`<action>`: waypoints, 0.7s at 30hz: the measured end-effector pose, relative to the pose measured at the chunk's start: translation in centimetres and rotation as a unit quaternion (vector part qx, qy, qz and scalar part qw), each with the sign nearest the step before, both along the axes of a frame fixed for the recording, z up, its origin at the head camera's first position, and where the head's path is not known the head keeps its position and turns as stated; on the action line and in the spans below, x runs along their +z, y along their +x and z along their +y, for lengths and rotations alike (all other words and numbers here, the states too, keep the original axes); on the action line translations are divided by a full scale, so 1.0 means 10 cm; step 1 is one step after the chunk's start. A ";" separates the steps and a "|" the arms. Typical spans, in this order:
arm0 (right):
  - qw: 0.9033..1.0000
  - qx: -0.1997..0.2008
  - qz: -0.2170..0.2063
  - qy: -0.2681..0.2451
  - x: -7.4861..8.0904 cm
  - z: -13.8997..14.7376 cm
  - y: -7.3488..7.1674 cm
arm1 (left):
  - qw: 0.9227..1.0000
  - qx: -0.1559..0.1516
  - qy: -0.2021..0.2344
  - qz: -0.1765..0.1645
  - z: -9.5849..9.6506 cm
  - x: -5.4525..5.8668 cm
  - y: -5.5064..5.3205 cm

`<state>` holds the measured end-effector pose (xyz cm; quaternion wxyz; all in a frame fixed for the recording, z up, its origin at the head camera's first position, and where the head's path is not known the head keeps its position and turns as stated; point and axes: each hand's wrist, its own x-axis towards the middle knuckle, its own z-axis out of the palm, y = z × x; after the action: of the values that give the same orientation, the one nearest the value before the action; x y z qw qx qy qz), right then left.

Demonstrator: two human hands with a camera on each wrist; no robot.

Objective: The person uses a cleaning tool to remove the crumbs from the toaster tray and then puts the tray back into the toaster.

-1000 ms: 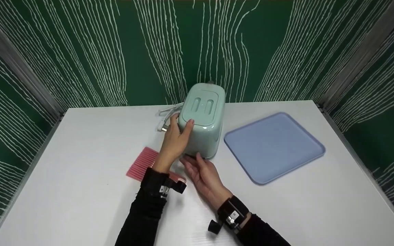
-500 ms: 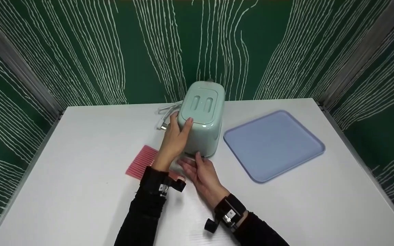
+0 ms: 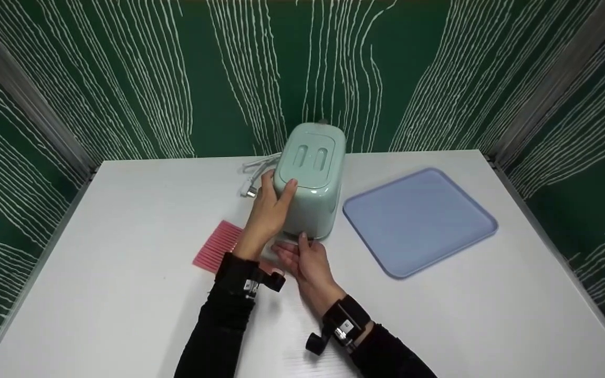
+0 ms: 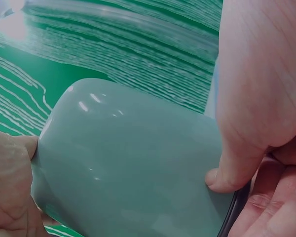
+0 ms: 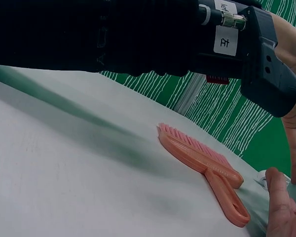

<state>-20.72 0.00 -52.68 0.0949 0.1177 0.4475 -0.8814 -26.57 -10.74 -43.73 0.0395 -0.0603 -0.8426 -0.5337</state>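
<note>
— Where now, the mint-green toaster (image 3: 310, 181)?
— Standing at the back middle of the white table (image 3: 124, 294), tilted a little, near edge lifted, just left of the blue tray (image 3: 418, 220). White cord (image 3: 254, 176) trailing behind at its left.

— And the left hand (image 3: 271, 212)?
— Clasping the toaster's left side, fingers curled over the top edge, thumb against the near wall. Same grip seen close from the left wrist: smooth green shell (image 4: 128, 163) under the thumb.

— The right hand (image 3: 302, 262)?
— Tucked at the toaster's lower front edge, fingers reaching under the base and touching it. Curled round anything or merely pressing? Cannot tell; fingertips hidden beneath.

— Anything else nearby?
— A pink brush (image 3: 218, 252) flat on the table, partly covered by the left wrist. Clearer from the right wrist: bristles pointing away, handle (image 5: 227, 190) ending close to the right hand's fingers (image 5: 281, 202).

— Surroundings?
— Green walls with white streaks on three sides.
</note>
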 end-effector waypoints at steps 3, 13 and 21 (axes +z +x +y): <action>1.000 -0.010 0.007 0.006 0.00 -0.02 0.00 | 1.000 0.000 0.000 -0.008 0.00 0.02 0.01; 0.999 -0.039 -0.010 0.005 0.03 -0.08 0.00 | 1.000 0.003 -0.003 -0.021 0.01 0.02 0.00; 1.000 -0.009 -0.018 0.012 0.04 0.02 0.05 | 1.000 0.002 -0.003 -0.026 0.02 0.02 0.02</action>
<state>-20.23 0.23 -52.27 0.0934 0.1392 0.4552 -0.8745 -26.39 -10.57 -43.51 0.0180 -0.0449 -0.8452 -0.5323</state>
